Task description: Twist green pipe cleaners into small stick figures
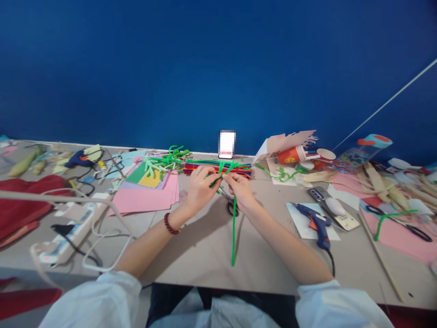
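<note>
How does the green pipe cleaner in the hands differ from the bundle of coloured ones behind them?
The green pipe cleaner is one stem, while the bundle of pipe cleaners holds many. The green one is a single colour; the bundle mixes red, blue and others. The left hand and right hand pinch the green one, while the bundle lies flat beyond them. Both are thin, fuzzy stems.

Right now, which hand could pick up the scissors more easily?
Probably the right hand: the scissors lie just below it, farther from the left hand. Both hands are pinching a green pipe cleaner, though, so it would need letting go first.
</note>
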Demonstrator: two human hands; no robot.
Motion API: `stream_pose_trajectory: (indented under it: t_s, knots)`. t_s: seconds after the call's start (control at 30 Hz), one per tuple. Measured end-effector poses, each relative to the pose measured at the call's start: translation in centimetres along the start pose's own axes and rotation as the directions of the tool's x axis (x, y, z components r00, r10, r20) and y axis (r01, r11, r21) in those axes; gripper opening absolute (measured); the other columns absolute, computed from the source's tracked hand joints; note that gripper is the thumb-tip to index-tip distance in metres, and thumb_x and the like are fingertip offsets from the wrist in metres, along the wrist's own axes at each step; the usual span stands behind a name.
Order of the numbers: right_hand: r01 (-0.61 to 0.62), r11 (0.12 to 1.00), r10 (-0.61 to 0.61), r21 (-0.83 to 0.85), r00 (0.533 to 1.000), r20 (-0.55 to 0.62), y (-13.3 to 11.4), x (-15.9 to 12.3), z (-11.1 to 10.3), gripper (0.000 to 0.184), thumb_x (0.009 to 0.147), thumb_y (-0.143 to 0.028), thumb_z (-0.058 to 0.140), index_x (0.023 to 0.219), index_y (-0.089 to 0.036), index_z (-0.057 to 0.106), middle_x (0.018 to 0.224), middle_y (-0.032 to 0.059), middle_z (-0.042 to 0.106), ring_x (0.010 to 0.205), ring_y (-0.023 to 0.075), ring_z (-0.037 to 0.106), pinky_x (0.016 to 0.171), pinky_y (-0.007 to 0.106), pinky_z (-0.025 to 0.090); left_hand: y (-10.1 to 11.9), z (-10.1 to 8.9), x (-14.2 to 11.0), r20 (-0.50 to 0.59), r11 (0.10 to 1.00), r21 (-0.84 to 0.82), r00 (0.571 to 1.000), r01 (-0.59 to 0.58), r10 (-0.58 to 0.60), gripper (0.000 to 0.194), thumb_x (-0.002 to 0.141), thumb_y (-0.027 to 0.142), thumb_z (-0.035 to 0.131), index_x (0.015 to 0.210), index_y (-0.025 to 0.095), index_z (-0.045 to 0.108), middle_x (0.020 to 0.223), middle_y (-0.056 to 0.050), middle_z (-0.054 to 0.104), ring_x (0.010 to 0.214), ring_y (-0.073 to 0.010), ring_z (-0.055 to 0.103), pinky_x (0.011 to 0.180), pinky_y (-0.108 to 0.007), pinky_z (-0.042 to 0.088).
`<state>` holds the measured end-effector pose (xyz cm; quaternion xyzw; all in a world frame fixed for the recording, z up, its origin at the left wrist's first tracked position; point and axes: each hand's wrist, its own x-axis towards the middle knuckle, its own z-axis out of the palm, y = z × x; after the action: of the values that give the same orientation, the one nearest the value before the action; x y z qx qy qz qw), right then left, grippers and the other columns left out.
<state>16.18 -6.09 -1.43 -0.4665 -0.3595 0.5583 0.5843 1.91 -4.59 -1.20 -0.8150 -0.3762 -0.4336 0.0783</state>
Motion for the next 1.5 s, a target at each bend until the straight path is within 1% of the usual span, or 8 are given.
stream_pose_trajectory:
  t_s: [0.27, 0.63, 0.8, 1.03, 1.17, 1.27, 1.37, 1.5]
  knots:
    - [0.062, 0.996, -0.058, 0.06, 0.996, -0.073, 0.8, 0.2, 0.2, 0.034, 0.051, -0.042, 0.079, 0.066, -0.019, 0.058, 0.059, -0.0063, 0.05, 0.047, 0.0049, 0.033, 0.044, 0.023, 0.022, -0.2, 0.0, 0.3, 0.1, 0.923, -0.333, 0.98, 0.195, -0.172, 0.016, 0.086, 0.026, 0.056, 0.08, 0.019, 0.069, 0.076, -0.003, 0.059, 0.072, -0.014, 0.055, 0.061, -0.026, 0.043]
    - [0.183, 0.954, -0.152, -0.236, 0.978, 0.145, -0.1, 1.4, -1.4, 0.026, 0.056, -0.041, 0.078, 0.062, -0.017, 0.068, 0.064, 0.0001, 0.063, 0.061, 0.0124, 0.053, 0.059, 0.026, 0.039, -2.6, -0.5, 1.2, 0.689, 0.351, -0.566, 0.662, 0.746, -0.294, 0.021, 0.068, 0.037, 0.072, 0.064, 0.016, 0.067, 0.063, 0.001, 0.055, 0.054, -0.0087, 0.046, 0.049, -0.022, 0.032]
    - [0.26, 0.927, -0.161, -0.272, 0.928, 0.335, -0.4, 2.5, -2.7, 0.023, 0.059, -0.04, 0.079, 0.066, -0.018, 0.073, 0.074, 0.0028, 0.068, 0.072, 0.0161, 0.06, 0.071, 0.03, 0.045, -2.6, 0.2, 0.7, 0.751, 0.21, -0.586, 0.622, 0.783, -0.223, 0.023, 0.065, 0.039, 0.074, 0.062, 0.016, 0.067, 0.063, -0.002, 0.058, 0.06, -0.0111, 0.05, 0.053, -0.024, 0.036]
    - [0.07, 0.993, -0.039, -0.096, 0.956, 0.29, -0.6, 1.7, -2.1, 0.032, 0.054, -0.043, 0.082, 0.063, -0.018, 0.063, 0.063, -0.0012, 0.063, 0.059, 0.0115, 0.055, 0.06, 0.026, 0.042, -1.7, 1.1, 0.4, 0.796, -0.082, -0.58, 0.543, 0.81, -0.266, 0.033, 0.059, 0.045, 0.079, 0.062, 0.015, 0.065, 0.059, -0.002, 0.058, 0.053, -0.0108, 0.05, 0.056, -0.027, 0.043]
    - [0.09, 0.988, -0.068, -0.126, 0.983, 0.173, -0.8, 1.7, -2.0, 0.034, 0.056, -0.043, 0.08, 0.062, -0.018, 0.059, 0.059, -0.0039, 0.057, 0.054, 0.0089, 0.049, 0.057, 0.024, 0.039, -2.1, 1.0, 0.8, 0.729, 0.066, -0.597, 0.575, 0.8, -0.372, 0.044, 0.077, 0.058, 0.057, 0.072, 0.016, 0.068, 0.068, -0.006, 0.063, 0.062, -0.0142, 0.056, 0.059, -0.027, 0.045]
    - [0.108, 0.983, -0.1, -0.148, 0.993, 0.062, -0.5, 1.8, -1.9, 0.035, 0.056, -0.044, 0.079, 0.063, -0.018, 0.058, 0.058, -0.0049, 0.054, 0.054, 0.0085, 0.046, 0.055, 0.024, 0.036, -2.2, 0.4, 1.0, 0.436, 0.429, -0.612, 0.736, 0.665, -0.518, 0.049, 0.086, 0.059, 0.043, 0.087, 0.017, 0.069, 0.081, -0.007, 0.066, 0.073, -0.0168, 0.059, 0.065, -0.029, 0.046]
    - [0.137, 0.981, -0.141, -0.141, 0.99, -0.02, -0.2, 1.7, -1.6, 0.033, 0.056, -0.043, 0.078, 0.061, -0.018, 0.057, 0.06, -0.0039, 0.054, 0.057, 0.0091, 0.046, 0.056, 0.024, 0.036, -1.7, -0.2, 0.8, 0.158, 0.87, -0.37, 0.944, 0.327, -0.288, 0.034, 0.082, 0.049, 0.06, 0.096, 0.02, 0.069, 0.097, -0.008, 0.068, 0.093, -0.0209, 0.059, 0.082, -0.034, 0.045]
    - [0.053, 0.995, -0.057, -0.083, 0.997, -0.048, -0.2, 1.0, -1.1, 0.035, 0.055, -0.044, 0.078, 0.057, -0.018, 0.055, 0.054, -0.0047, 0.05, 0.052, 0.0085, 0.042, 0.051, 0.024, 0.033, -0.7, 0.0, 0.1, 0.148, 0.998, -0.024, 0.987, -0.053, 0.056, 0.021, 0.082, 0.034, 0.064, 0.098, 0.022, 0.069, 0.104, -0.009, 0.068, 0.104, -0.0257, 0.056, 0.086, -0.04, 0.04]
